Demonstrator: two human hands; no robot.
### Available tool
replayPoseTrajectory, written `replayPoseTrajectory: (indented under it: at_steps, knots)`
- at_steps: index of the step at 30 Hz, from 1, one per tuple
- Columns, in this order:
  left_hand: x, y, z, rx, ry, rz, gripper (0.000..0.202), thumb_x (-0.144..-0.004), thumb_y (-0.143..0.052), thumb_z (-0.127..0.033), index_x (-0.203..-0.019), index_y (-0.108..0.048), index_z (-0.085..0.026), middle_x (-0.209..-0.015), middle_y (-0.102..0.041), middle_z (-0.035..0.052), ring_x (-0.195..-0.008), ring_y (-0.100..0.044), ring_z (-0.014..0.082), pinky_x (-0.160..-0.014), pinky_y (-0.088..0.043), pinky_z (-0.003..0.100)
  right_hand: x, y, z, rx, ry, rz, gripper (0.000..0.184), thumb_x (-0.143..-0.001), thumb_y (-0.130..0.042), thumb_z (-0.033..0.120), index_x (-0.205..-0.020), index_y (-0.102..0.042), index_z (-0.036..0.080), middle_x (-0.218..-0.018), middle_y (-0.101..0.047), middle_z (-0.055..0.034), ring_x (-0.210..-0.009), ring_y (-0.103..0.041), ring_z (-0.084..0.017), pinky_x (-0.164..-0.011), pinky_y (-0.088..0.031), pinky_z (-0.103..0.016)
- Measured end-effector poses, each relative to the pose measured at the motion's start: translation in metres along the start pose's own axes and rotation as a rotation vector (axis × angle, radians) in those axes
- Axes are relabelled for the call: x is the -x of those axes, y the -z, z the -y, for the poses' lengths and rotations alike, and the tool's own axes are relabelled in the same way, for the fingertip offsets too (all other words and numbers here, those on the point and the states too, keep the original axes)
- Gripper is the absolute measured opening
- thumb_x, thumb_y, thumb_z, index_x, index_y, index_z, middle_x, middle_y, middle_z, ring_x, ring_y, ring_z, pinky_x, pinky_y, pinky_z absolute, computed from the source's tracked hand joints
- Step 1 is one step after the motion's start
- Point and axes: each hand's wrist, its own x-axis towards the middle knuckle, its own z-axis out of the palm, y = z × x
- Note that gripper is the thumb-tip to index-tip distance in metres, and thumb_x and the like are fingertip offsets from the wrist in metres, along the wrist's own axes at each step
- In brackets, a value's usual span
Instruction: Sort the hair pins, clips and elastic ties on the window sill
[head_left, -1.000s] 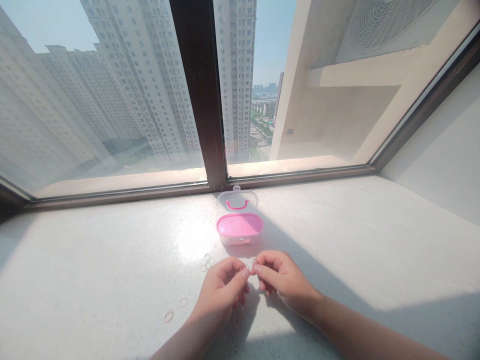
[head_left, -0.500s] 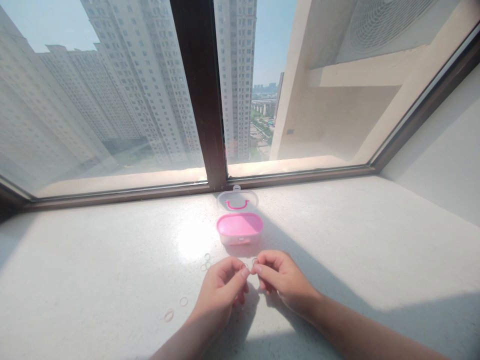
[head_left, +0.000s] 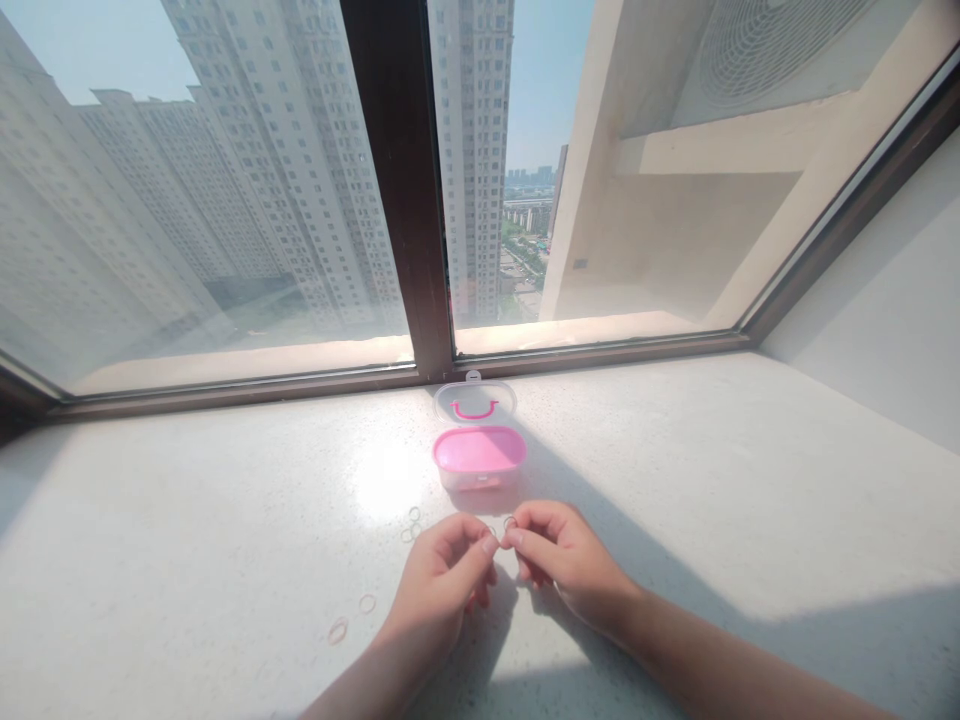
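Observation:
My left hand is closed in a pinch on a small thin ring, mostly hidden by the fingertips. Another thin ring is pinched between the thumb and forefinger of my right hand. The two hands meet at the fingertips, a little above the pale sill. Just beyond them stands a small oval pink box. Its clear lid, with a pink handle, lies behind it toward the window. Beside my left hand are several pale thin rings. Nearer to me lie more rings, one set apart.
The speckled white windowsill runs up to a dark window frame. A white wall closes the right side. Bright sun glare lies left of the box, and a diagonal shadow crosses the sill on the right.

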Motion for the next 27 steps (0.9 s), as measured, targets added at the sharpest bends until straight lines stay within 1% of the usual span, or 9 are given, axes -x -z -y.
replayPoseTrajectory:
  at_steps: [5,13,27]
  knots:
    - [0.0004,0.0003,0.0003,-0.011,0.005,0.0,0.028,-0.079,-0.065,-0.039,-0.069,-0.056,-0.015,-0.052,-0.054,-0.0023,-0.043,-0.044,0.0081,-0.045,-0.031,0.02,0.0005,-0.0002,-0.0003,-0.002,-0.005,-0.003,0.022,-0.074,-0.064,0.034,-0.065,-0.056,0.015,-0.048,-0.052,0.0025,-0.043,-0.042,-0.007,-0.045,-0.032,-0.02]
    - [-0.0013,0.0005,0.0012,-0.007,-0.001,-0.009,0.029,-0.077,-0.066,-0.041,-0.068,-0.056,-0.015,-0.053,-0.054,-0.0021,-0.043,-0.044,0.0079,-0.044,-0.032,0.02,0.0005,-0.0002,-0.0001,0.001,-0.01,-0.008,0.024,-0.073,-0.065,0.036,-0.064,-0.056,0.015,-0.047,-0.052,0.0026,-0.042,-0.042,-0.008,-0.044,-0.033,-0.02]
    - [0.0,0.0002,0.0008,-0.005,0.005,-0.017,0.028,-0.079,-0.064,-0.039,-0.069,-0.055,-0.015,-0.054,-0.053,-0.0024,-0.044,-0.045,0.008,-0.044,-0.032,0.02,0.0011,0.0006,-0.0028,0.005,0.003,0.0,0.019,-0.076,-0.063,0.03,-0.066,-0.057,0.015,-0.048,-0.053,0.0025,-0.043,-0.043,-0.007,-0.044,-0.032,-0.02]
